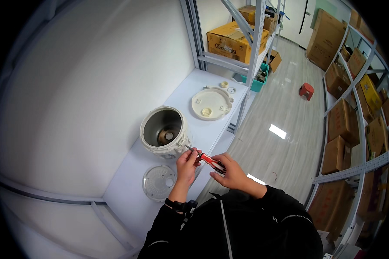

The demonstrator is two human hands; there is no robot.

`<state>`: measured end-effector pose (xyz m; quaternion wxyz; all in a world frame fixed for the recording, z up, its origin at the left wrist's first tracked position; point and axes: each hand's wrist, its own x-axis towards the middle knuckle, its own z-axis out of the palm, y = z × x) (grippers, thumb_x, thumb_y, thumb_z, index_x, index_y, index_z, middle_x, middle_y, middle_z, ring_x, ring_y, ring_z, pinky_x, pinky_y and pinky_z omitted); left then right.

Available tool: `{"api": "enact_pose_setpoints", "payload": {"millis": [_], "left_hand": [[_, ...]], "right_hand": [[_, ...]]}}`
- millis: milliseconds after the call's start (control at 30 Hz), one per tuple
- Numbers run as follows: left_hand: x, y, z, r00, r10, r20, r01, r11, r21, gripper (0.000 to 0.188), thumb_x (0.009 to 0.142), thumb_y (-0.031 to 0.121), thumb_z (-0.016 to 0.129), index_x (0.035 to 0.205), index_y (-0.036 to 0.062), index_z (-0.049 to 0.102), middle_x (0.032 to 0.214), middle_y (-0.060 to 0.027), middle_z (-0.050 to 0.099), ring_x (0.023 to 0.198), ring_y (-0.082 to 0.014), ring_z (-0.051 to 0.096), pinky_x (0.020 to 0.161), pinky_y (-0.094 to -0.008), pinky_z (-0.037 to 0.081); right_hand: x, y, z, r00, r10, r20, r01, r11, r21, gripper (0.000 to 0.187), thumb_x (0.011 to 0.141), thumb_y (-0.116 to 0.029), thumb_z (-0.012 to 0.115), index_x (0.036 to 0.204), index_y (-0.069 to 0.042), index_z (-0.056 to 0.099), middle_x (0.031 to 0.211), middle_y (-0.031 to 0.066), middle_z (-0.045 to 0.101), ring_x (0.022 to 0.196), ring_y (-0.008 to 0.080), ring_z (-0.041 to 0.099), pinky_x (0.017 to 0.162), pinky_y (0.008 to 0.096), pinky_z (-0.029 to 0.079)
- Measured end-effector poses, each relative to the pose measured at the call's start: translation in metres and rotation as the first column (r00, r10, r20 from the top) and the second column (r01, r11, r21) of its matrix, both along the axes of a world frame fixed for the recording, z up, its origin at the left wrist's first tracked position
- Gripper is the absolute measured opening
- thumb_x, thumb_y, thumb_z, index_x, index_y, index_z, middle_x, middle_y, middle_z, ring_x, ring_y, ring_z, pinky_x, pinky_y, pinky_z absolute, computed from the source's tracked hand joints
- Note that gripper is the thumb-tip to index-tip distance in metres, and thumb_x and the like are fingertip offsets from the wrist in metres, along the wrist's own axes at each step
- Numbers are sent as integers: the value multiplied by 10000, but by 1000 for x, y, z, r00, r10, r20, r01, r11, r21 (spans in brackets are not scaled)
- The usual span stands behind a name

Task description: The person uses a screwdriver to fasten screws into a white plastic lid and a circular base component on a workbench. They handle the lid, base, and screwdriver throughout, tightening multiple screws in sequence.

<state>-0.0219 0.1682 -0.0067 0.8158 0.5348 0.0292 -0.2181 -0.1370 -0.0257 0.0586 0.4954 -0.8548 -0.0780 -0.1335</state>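
A red and black screwdriver (208,160) runs between my hands, its shaft pointing at the near-right side of a white rice cooker body (173,150). My left hand (187,167) pinches it near the shaft. My right hand (233,172) is closed round the black end of the handle. The tip is close to the hinge part of the cooker; whether it touches a screw is too small to tell. The cooker stands upright with no lid, its metal inside stained brown at the bottom. A round metal inner lid (153,183) lies beside my left wrist.
Beyond the cooker, a white round lid cover (203,102) lies on the white shelf table (136,172), with small cream caps (224,84) near it. Metal posts (256,41) rise at the far end. A red stool (306,91) stands on the floor; racks of cardboard boxes (343,123) line the right.
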Motion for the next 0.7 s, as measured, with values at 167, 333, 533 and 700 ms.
{"api": "enact_pose_setpoints", "payload": {"millis": [167, 333, 533, 700], "left_hand": [[-1, -3, 0, 999, 37, -9, -36, 999, 39, 236, 1092, 190, 673, 1277, 43, 678, 1182, -64, 759, 952, -138, 725, 811, -291, 578], [-7, -12, 22, 997, 68, -39, -70, 995, -67, 267, 1103, 179, 648, 1317, 18, 659, 1176, -79, 753, 959, -164, 722, 866, -326, 601], [-1, -1, 4, 1000, 10, -23, -10, 1000, -18, 262, 1103, 176, 650, 1328, 44, 668, 1180, -63, 758, 952, -125, 717, 806, -280, 573], [-2, -3, 1, 999, 39, -17, -38, 999, 24, 238, 1085, 193, 689, 1288, 70, 695, 1128, -30, 768, 898, -87, 702, 738, -243, 515]], "right_hand": [[2, 2, -13, 989, 5, -147, 13, 992, 123, 386, 1009, -188, 743, 1335, -37, 603, 1100, 123, 685, 835, 267, 726, 685, 371, 578], [13, -5, -13, 755, 413, -509, 284, 493, 822, 344, 1113, -275, 612, 1369, -53, 557, 1053, 100, 740, 683, 174, 709, 564, 326, 539], [4, 1, -7, 992, 0, -124, 10, 996, 86, 380, 1042, -220, 700, 1373, -71, 586, 1062, 131, 741, 786, 252, 732, 658, 366, 571], [-3, 6, -7, 991, -18, 130, 48, 971, -236, 390, 994, -165, 740, 1348, -65, 612, 1054, 146, 727, 800, 292, 727, 697, 372, 586]]}}
